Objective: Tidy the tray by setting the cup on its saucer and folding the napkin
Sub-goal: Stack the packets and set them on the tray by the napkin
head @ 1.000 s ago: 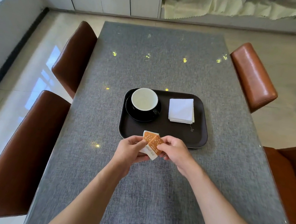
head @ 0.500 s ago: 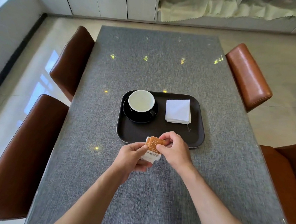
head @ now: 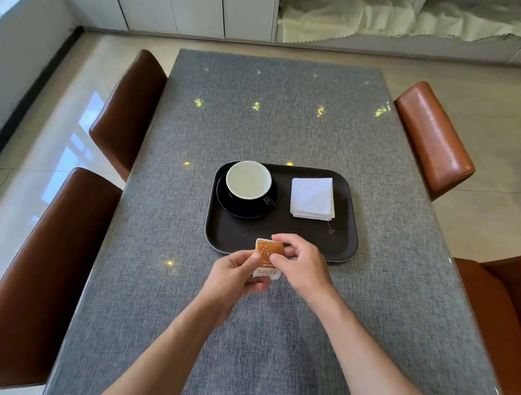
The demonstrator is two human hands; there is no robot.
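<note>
A dark tray lies on the grey table. On its left part a black cup with a pale inside stands upright on a black saucer. A folded white napkin rests on the tray's right part. Over the tray's near edge I hold a small orange and white packet between both hands. My left hand pinches its left side and my right hand pinches its right side and top.
The grey table stretches away from me. Brown leather chairs stand at the left and at the right. White cabinets and a pale cloth line the far wall.
The packet has turned from a tilted to a nearly square position in my hands. The camera has shifted slightly; cup, saucer and napkin have not moved on the tray.
</note>
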